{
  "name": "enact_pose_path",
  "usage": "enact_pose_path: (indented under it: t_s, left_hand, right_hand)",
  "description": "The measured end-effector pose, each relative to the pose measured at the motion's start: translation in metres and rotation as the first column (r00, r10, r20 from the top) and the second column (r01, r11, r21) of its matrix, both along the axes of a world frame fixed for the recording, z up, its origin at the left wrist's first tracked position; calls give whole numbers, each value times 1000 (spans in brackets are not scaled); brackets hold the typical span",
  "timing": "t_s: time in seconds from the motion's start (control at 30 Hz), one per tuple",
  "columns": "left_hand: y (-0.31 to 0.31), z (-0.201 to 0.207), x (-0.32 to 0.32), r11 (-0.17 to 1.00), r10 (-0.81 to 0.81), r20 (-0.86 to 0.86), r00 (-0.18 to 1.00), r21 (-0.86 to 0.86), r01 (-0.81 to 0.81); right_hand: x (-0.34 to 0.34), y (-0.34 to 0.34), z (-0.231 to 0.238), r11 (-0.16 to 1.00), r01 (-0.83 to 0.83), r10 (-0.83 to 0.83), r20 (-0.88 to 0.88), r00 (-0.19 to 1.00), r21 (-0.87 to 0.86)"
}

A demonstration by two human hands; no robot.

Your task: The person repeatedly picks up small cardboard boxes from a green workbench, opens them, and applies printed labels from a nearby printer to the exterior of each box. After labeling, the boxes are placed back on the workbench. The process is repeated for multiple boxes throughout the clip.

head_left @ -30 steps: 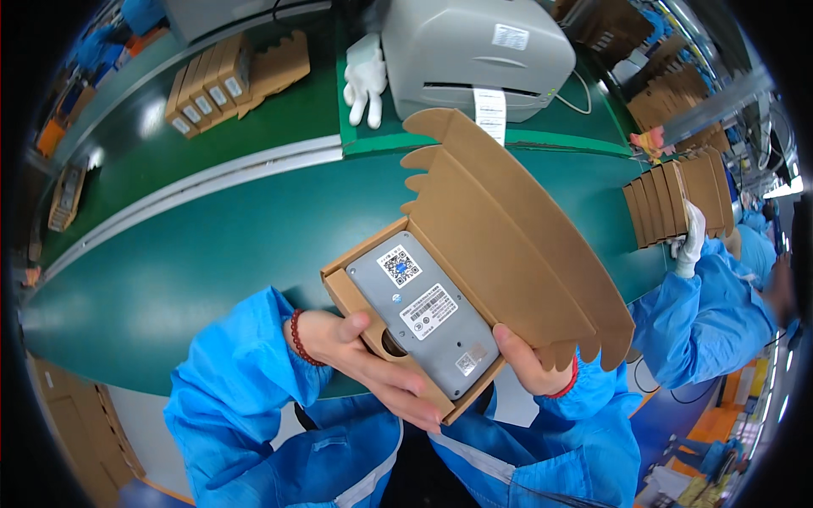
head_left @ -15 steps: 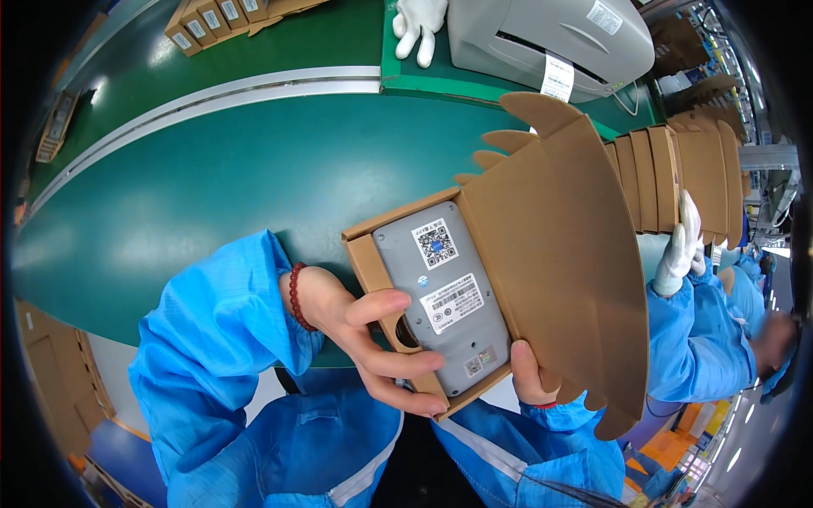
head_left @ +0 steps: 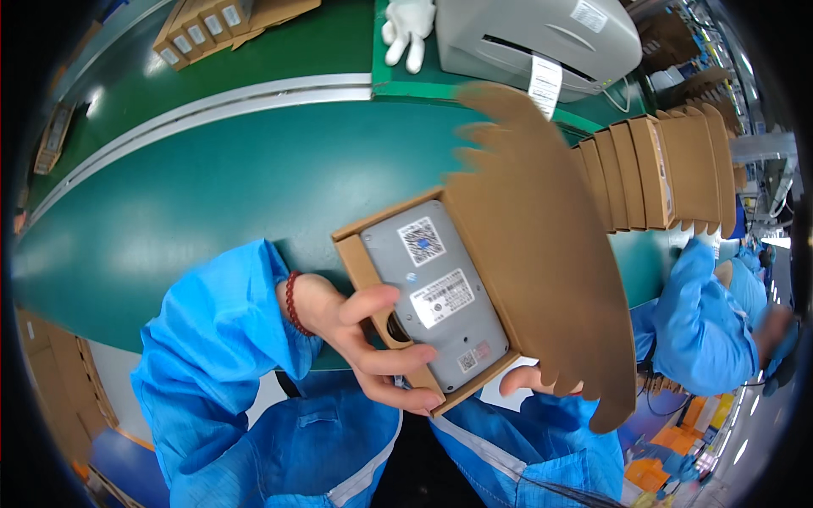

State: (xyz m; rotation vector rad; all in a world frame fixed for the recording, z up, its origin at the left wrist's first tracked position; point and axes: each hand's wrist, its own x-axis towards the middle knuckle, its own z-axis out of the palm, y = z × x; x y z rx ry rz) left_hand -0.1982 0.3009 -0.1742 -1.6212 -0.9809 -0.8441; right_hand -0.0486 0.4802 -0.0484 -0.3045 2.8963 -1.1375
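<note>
My left hand (head_left: 373,343) is wrapped around the left side of an opened brown cardboard box (head_left: 362,258), its fingers reaching over the edge onto a device inside. That device is a flat grey metal casing (head_left: 398,262) with a square code label, a white barcode label and small screws. The box is tilted, and its tall lid flap (head_left: 525,237) stands up on the right, with scalloped edges. My right hand (head_left: 525,381) is low behind the lid; its thumb is stretched out, apart from the box corner, and the flap hides most of the other fingers.
A grey label printer (head_left: 542,42) with a paper strip stands on the green bench (head_left: 212,178), beside a white glove (head_left: 409,34). Several upright open boxes (head_left: 631,173) line the right, near a co-worker in blue (head_left: 703,322). More boxes (head_left: 203,25) sit far left.
My right thumb has come off the box corner, and the lid has swung slightly left. The box shifted a little left. The co-worker's gloved hands have left the box row.
</note>
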Motion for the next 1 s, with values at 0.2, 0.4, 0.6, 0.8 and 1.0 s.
enact_pose_path:
  t_s: [0.2,0.4,0.6,0.8,1.0]
  left_hand:
    - [-19,12,19,943,33,950,309,-131,305]
    - [-8,-27,20,900,-336,923,187,256,352]
    - [-11,-31,25,880,-387,910,149,316,354]
    - [-13,-30,38,893,-307,941,145,233,385]
    - [-12,-27,32,893,-275,942,191,177,414]
  right_hand:
    - [-40,81,-7,916,250,-248,45,968,-313]
    - [-73,115,-63,829,511,-533,-43,845,-226]
    - [-71,116,-76,766,535,-533,111,838,-358]
    - [-64,102,-70,746,606,-665,-258,701,-275]
    - [-54,85,-53,688,659,-721,-384,576,-303]
